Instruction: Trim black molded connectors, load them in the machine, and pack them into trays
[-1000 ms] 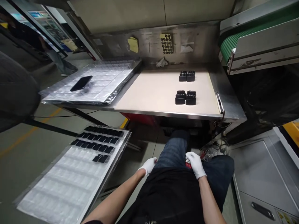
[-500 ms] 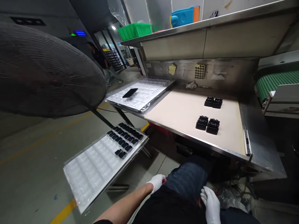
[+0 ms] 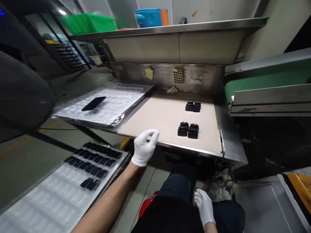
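My left hand (image 3: pixel 144 147), in a white glove, is raised in front of the workbench edge. Its fingers are curled in, thumb and fingertips meeting, and nothing shows in them. Low beside my thigh is my right hand (image 3: pixel 204 207), also gloved, with fingers curled together and no object visible in it. On the bench's beige mat (image 3: pixel 155 113) stand two small groups of black plastic parts, a front group (image 3: pixel 188 130) and a back group (image 3: pixel 193 106). Part of a red stool (image 3: pixel 148 204) shows beneath me.
At left, a low clear tray (image 3: pixel 60 191) holds rows of black pieces (image 3: pixel 94 160). Another clear tray (image 3: pixel 114 100) on the bench bears a flat black piece (image 3: pixel 94 103). A green conveyor (image 3: pixel 267 81) is at right, a fan (image 3: pixel 21 97) at far left, a shelf (image 3: pixel 206 26) above.
My left hand has risen from beside the stool to the bench's front edge. The view has turned right and come closer to the bench; my right hand stays low by my thigh.
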### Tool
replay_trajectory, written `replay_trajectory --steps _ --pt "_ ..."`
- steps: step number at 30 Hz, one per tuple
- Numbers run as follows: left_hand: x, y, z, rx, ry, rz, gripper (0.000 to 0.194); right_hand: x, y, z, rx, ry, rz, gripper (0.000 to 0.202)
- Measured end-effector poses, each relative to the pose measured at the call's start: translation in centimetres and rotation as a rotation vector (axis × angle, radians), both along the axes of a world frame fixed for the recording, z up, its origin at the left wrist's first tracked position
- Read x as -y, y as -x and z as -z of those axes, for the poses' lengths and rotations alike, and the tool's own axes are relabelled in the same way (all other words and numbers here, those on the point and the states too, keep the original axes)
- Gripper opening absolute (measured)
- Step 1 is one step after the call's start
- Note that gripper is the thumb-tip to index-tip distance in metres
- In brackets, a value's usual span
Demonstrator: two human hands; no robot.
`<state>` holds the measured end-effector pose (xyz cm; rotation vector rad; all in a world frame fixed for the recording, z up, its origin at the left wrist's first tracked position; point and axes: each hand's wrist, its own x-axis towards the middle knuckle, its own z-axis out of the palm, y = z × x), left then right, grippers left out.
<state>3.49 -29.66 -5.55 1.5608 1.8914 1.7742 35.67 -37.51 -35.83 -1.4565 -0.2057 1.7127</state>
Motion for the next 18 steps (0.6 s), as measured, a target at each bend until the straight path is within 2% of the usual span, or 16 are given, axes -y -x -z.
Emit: replay_trajectory --steps 1,3,6,9,12,14,16,18 --pt "-2.7 0.4 -0.6 0.058 0.002 0.004 0.036 0.0 0.1 -0.2 0.003 0.007 0.02 0.062" --pt "-8.2 1.2 -0.8 0.145 0.068 0.092 0.05 0.1 0.2 -0.4 -0.006 0.013 0.067 0.059" --pt "-15.7 1.4 0.0 0.151 0.218 0.258 0.064 0.1 0.8 -0.8 -0.024 0.012 0.133 0.052" --pt "-21.2 0.6 1.0 0.103 0.32 0.351 0.065 0.0 1.2 -1.6 -0.038 0.005 0.2 0.048" --pt "-24.8 0.0 1.9 0.07 0.359 0.371 0.068 0.6 -0.4 -2.6 -0.115 -0.023 0.296 0.045" --pt "-26.3 0.0 2.4 0.063 0.375 0.374 0.071 1.9 -3.2 -3.2 -0.163 -0.055 0.402 0.044" --pt "-27.0 0.1 2.6 0.056 0.391 0.39 0.072 3.7 -7.0 -3.5 -0.146 -0.057 0.519 0.045" --pt "-26.8 0.1 2.5 0.045 0.403 0.418 0.07 5.6 -10.6 -3.3 -0.036 -0.047 0.578 0.045"
